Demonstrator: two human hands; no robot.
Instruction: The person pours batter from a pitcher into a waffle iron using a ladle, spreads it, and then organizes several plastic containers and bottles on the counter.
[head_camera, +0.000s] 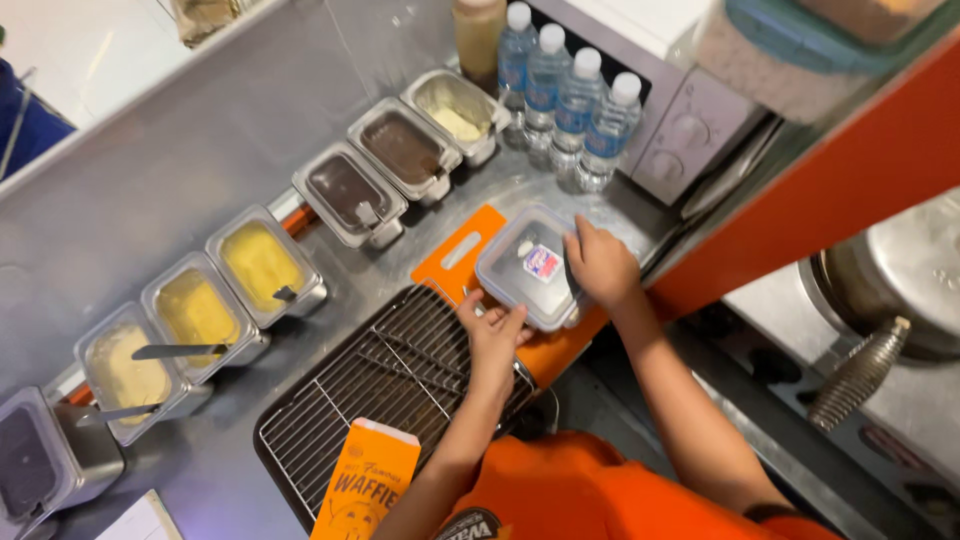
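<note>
Already lidded and resting on orange cutting board (470, 250) atop counter (200, 160): clear plastic container (527, 265). Left hand (493, 335) pinching near corner, right hand (600, 265) clasped over far edge. Not yet lifted; wire rack (380, 390) bare.

Both hands, left hand (492, 335) and right hand (600, 265), grip a clear lidded container (528, 266) on an orange cutting board (470, 258) beside a wire rack (385, 385) on the steel counter (200, 150).
</note>
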